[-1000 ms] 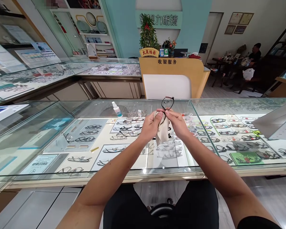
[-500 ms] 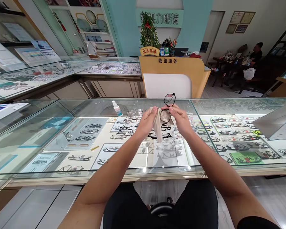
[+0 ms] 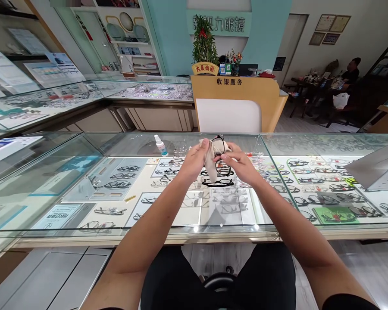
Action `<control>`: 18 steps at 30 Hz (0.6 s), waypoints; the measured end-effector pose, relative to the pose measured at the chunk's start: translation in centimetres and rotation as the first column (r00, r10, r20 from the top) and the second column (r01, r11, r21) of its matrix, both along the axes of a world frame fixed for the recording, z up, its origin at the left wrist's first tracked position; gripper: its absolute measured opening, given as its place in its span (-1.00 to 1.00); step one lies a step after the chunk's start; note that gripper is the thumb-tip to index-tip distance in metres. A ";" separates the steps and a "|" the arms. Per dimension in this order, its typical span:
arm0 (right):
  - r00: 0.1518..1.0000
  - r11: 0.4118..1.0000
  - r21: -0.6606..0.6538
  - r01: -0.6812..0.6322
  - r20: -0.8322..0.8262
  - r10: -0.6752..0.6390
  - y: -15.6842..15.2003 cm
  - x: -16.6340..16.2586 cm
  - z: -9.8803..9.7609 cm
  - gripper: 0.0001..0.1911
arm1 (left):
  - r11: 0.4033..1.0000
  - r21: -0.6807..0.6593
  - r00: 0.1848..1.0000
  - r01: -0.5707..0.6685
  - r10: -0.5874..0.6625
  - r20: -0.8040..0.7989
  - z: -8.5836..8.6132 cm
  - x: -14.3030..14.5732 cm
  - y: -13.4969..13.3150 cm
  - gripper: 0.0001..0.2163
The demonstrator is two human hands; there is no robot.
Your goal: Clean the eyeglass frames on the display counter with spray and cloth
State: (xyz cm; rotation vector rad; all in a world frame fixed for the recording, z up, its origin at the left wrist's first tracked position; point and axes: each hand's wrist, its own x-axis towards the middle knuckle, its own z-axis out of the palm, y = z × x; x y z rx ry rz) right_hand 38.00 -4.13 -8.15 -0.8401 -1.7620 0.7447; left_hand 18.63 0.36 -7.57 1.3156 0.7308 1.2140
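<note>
Above the glass counter, my left hand (image 3: 196, 160) is closed on a beige cleaning cloth (image 3: 211, 165), whose loose end hangs down. A pair of dark-rimmed eyeglasses (image 3: 219, 146) is held between my hands, one lens against the cloth. My right hand (image 3: 241, 162) pinches the eyeglasses near the frame's middle, thumb and fingers closed on it. Part of the frame is hidden by the cloth and my fingers. Just below my hands, black eyeglasses (image 3: 217, 182) show in the display.
The glass display counter (image 3: 168, 232) spans the view and holds several rows of eyeglasses. A white spray bottle (image 3: 161, 145) stands on it left of my hands. A pale sign stand (image 3: 377, 165) sits at the right. A person (image 3: 352, 73) sits far back right, beyond the wooden cashier desk (image 3: 268, 92).
The eyeglasses have turned and come lower, nearer my left hand, and the cloth now lies against a lens. My right hand has shifted slightly down and left.
</note>
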 end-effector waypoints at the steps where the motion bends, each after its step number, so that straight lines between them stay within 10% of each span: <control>1: 1.000 1.000 0.004 0.001 0.008 -0.001 0.0 0.0 0.0 -0.46 | 1.000 0.006 1.000 0.029 -0.028 -0.011 0.1 -0.1 -0.1 -0.34; 13: 0.996 0.997 -0.024 -0.077 -0.054 0.075 0.4 0.2 -0.1 -0.48 | 0.951 0.017 0.951 0.308 -0.308 -0.004 1.5 -0.5 -0.7 -0.46; 18: 0.990 0.991 -0.039 -0.131 -0.055 0.129 0.4 -0.2 -0.1 -0.46 | 0.968 0.079 0.970 0.240 -0.243 0.029 1.2 -0.1 -0.8 -0.48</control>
